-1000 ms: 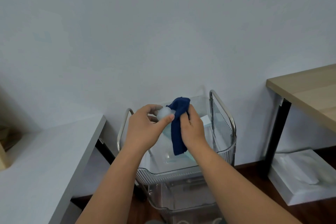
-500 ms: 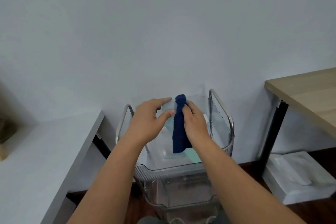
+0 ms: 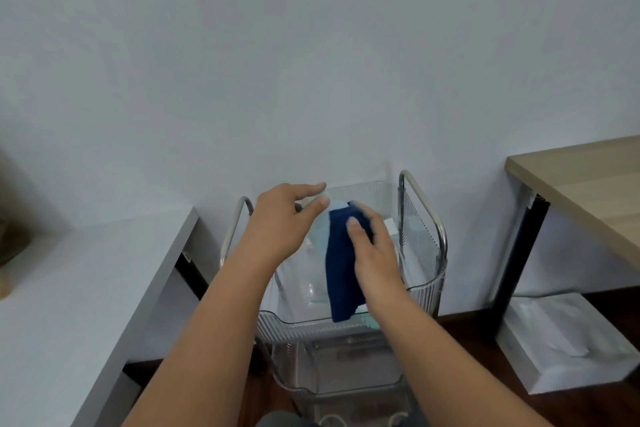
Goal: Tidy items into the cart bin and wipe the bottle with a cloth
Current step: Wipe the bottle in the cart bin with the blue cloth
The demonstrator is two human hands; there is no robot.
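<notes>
Over the clear top bin of the cart (image 3: 424, 288), my left hand (image 3: 282, 224) pinches the top of a pale translucent bottle (image 3: 320, 236) between thumb and fingers. My right hand (image 3: 372, 253) grips a dark blue cloth (image 3: 341, 274) and presses it against the bottle's right side. The cloth hangs down to the bin's front rim. Most of the bottle is hidden by the cloth and my hands. A pale green and white item lies in the bin, partly behind my right wrist.
The cart has chrome side handles (image 3: 420, 198) and a lower clear bin (image 3: 332, 367). A grey table (image 3: 86, 288) stands to the left and a wooden desk (image 3: 581, 180) on a black leg to the right. A white box (image 3: 568, 340) lies on the dark floor.
My right hand has slid the cloth down from the bottle's top along its side. My left hand's fingers have shifted at the bottle's cap.
</notes>
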